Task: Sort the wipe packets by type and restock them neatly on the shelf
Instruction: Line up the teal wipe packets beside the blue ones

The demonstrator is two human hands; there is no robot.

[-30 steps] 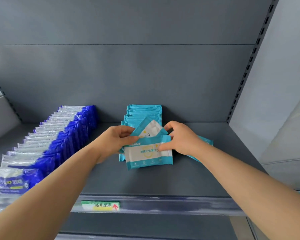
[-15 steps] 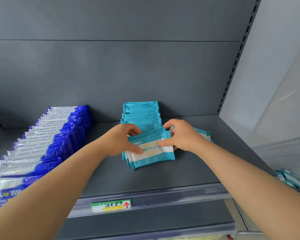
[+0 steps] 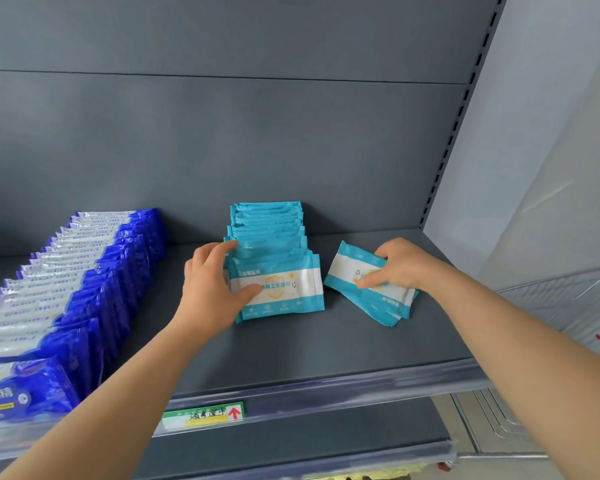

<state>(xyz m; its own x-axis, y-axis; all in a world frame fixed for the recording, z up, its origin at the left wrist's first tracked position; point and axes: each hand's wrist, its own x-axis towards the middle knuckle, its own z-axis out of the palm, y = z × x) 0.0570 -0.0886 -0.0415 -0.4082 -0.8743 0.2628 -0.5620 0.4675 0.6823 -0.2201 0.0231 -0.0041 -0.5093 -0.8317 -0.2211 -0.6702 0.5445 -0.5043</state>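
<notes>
1. On the grey shelf [image 3: 326, 351], at its middle, a row of teal wipe packets [image 3: 267, 230] stands upright, running from the back wall toward the near edge.
2. The left hand [image 3: 205, 289] grips the front packet [image 3: 284, 289], with the thumb across its face and the fingers curled over its top.
3. Just right of the row, a few loose teal packets [image 3: 381, 304] lie flat and skewed. The right hand [image 3: 406, 268] pinches them.
4. At the left, a long row of blue packets [image 3: 84, 278] stands sorted.
5. The step in hand is probably gathering the loose teal ones for their row.
6. The next move calls for lifting them, turning them upright and slotting them in front while the left hand steadies the row.
</notes>
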